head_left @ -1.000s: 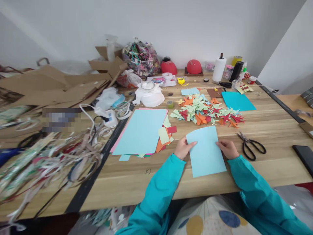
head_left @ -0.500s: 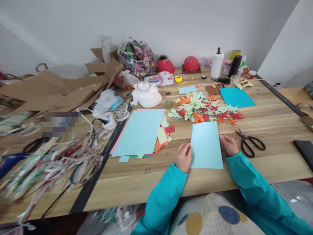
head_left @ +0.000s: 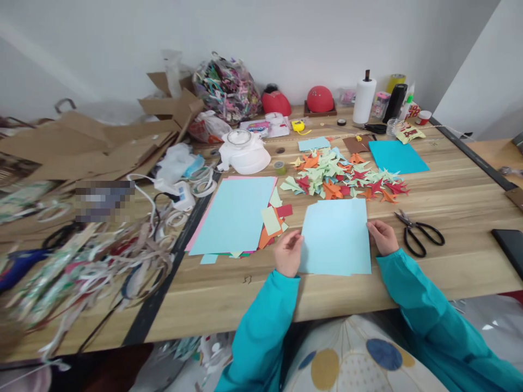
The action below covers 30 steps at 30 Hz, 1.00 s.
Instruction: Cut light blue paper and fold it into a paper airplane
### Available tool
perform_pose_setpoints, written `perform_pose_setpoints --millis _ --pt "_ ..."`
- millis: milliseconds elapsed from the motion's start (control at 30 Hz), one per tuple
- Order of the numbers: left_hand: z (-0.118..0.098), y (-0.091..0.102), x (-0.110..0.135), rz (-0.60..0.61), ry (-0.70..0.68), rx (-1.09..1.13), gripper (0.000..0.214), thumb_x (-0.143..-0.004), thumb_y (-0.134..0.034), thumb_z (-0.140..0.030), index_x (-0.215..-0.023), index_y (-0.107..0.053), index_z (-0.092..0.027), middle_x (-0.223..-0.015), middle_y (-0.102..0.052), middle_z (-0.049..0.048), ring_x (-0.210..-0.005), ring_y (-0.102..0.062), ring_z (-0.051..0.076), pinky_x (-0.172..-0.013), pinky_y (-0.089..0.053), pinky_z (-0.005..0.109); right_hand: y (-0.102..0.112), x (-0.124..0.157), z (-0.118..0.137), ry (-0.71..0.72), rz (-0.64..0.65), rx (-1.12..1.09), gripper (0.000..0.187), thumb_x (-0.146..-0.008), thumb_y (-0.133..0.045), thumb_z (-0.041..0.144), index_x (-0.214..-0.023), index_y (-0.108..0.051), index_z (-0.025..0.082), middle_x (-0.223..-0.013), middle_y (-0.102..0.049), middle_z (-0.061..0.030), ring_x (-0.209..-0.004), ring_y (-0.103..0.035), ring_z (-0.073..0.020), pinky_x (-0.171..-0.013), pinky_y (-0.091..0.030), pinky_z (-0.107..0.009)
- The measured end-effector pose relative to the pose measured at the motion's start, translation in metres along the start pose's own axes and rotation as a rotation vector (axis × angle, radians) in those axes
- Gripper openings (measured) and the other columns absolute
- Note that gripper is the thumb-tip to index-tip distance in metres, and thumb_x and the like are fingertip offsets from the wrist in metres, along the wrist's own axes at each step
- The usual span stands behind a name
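A light blue paper sheet [head_left: 335,237] lies in front of me on the wooden table [head_left: 457,209], partly unfolded with a second layer showing at its left. My left hand [head_left: 288,252] pinches the sheet's left edge. At the sheet's right edge my right hand [head_left: 382,236] holds it with curled fingers. Both arms wear teal sleeves.
Black scissors [head_left: 419,233] lie right of my right hand. Folded paper shapes [head_left: 343,178] are piled behind the sheet. A stack of coloured paper [head_left: 235,215] lies to the left, a teal sheet [head_left: 397,156] at the back right. Cardboard [head_left: 93,147] and ribbon tangles [head_left: 81,267] fill the left side. A dark phone [head_left: 510,245] sits at the right edge.
The sheet was turned square to me and has now spread wider, its left layer pulled outward by my left hand. My right hand stayed at the right edge.
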<state>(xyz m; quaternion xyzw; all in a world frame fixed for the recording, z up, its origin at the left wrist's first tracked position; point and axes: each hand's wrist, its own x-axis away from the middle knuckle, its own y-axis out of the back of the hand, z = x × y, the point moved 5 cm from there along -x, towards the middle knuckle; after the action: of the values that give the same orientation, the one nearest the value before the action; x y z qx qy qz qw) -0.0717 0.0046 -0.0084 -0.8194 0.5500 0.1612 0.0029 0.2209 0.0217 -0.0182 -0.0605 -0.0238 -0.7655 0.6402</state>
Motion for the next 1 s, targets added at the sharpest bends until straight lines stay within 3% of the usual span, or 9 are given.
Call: perform_pose_setpoints --millis 233,367,467,567,633,733,800,900,1000 --pt "0.009 0.088 -0.076 -0.051 -0.146 -0.571 0.022 -0.071 -0.051 -0.021 -0.084 -0.068 -0.016 -0.079 -0.061 0.0055 -0.067 -0.058 0.017 -0.071 -0.051 0.033 0.01 -0.003 -0.007 -0.033 0.016 -0.147 0.033 -0.063 -0.07 0.049 -0.065 -0.058 0.018 -0.047 -0.052 0.0048 -0.039 -0.041 -0.0071 -0.038 -0.031 -0.021" --pt "0.015 0.101 -0.099 0.061 -0.135 -0.864 0.026 -0.063 -0.051 -0.012 -0.084 -0.067 -0.014 -0.087 -0.061 0.0098 -0.088 -0.058 0.025 -0.086 -0.047 0.043 0.013 -0.002 -0.004 -0.058 -0.012 -0.247 0.033 -0.059 -0.073 0.047 -0.064 -0.057 0.019 -0.044 -0.05 0.0053 -0.036 -0.04 -0.0079 -0.036 -0.031 -0.022" --pt "0.011 0.079 -0.082 0.116 -0.2 -0.87 0.027 -0.07 -0.052 -0.019 -0.092 -0.066 -0.014 -0.113 -0.055 0.0142 -0.108 -0.052 0.029 -0.097 -0.039 0.047 0.012 0.001 0.002 -0.068 -0.024 -0.33 0.031 -0.058 -0.075 0.044 -0.063 -0.057 0.019 -0.047 -0.054 0.0042 -0.039 -0.047 -0.0097 -0.038 -0.036 -0.022" --pt "0.008 0.035 -0.047 0.431 -0.394 -0.752 0.03 -0.079 -0.049 -0.027 -0.103 -0.064 -0.02 -0.127 -0.05 0.0111 -0.118 -0.046 0.026 -0.099 -0.039 0.043 0.01 0.004 0.005 -0.084 -0.013 -0.342 0.028 -0.059 -0.075 0.04 -0.063 -0.058 0.019 -0.047 -0.055 0.0042 -0.04 -0.048 -0.0097 -0.038 -0.036 -0.022" --pt "0.011 0.018 -0.031 0.553 -0.44 -0.781 0.031 -0.08 -0.049 -0.025 -0.108 -0.063 -0.024 -0.129 -0.05 0.0097 -0.121 -0.043 0.028 -0.102 -0.032 0.052 0.01 0.004 0.005 -0.092 -0.01 -0.332 0.028 -0.06 -0.075 0.04 -0.063 -0.058 0.018 -0.046 -0.054 0.0047 -0.039 -0.048 -0.0093 -0.038 -0.036 -0.021" --pt "0.008 0.016 -0.024 0.488 -0.429 -0.813 0.032 -0.081 -0.041 -0.014 -0.098 -0.066 -0.024 -0.12 -0.058 0.0111 -0.114 -0.05 0.028 -0.099 -0.03 0.06 0.011 0.003 0.002 -0.107 -0.008 -0.298 0.03 -0.059 -0.075 0.042 -0.064 -0.057 0.018 -0.047 -0.055 0.0047 -0.039 -0.049 -0.0098 -0.038 -0.037 -0.022" --pt "-0.006 0.014 -0.019 0.417 -0.503 -0.764 0.031 -0.082 -0.042 -0.015 -0.102 -0.065 -0.021 -0.119 -0.058 0.0114 -0.114 -0.05 0.027 -0.1 -0.032 0.057 0.01 0.002 -0.001 -0.113 0.005 -0.273 0.031 -0.059 -0.074 0.044 -0.065 -0.056 0.019 -0.048 -0.055 0.0043 -0.04 -0.049 -0.0106 -0.038 -0.038 -0.023" --pt "-0.032 -0.01 0.006 0.543 -0.67 -0.634 0.04 -0.08 -0.045 -0.013 -0.118 -0.056 -0.021 -0.129 -0.051 0.0119 -0.119 -0.045 0.025 -0.1 -0.038 0.048 0.01 0.0 -0.003 -0.104 0.031 -0.256 0.032 -0.061 -0.072 0.046 -0.068 -0.055 0.02 -0.051 -0.057 0.0037 -0.042 -0.05 -0.0111 -0.04 -0.039 -0.024" --pt "-0.047 -0.042 0.029 0.598 -0.773 -0.657 0.051 -0.079 -0.041 -0.004 -0.126 -0.05 -0.023 -0.138 -0.041 0.0137 -0.128 -0.036 0.028 -0.102 -0.032 0.054 0.011 -0.003 -0.004 -0.113 0.057 -0.246 0.034 -0.06 -0.07 0.049 -0.068 -0.054 0.02 -0.053 -0.056 0.0032 -0.043 -0.048 -0.0108 -0.041 -0.039 -0.024"
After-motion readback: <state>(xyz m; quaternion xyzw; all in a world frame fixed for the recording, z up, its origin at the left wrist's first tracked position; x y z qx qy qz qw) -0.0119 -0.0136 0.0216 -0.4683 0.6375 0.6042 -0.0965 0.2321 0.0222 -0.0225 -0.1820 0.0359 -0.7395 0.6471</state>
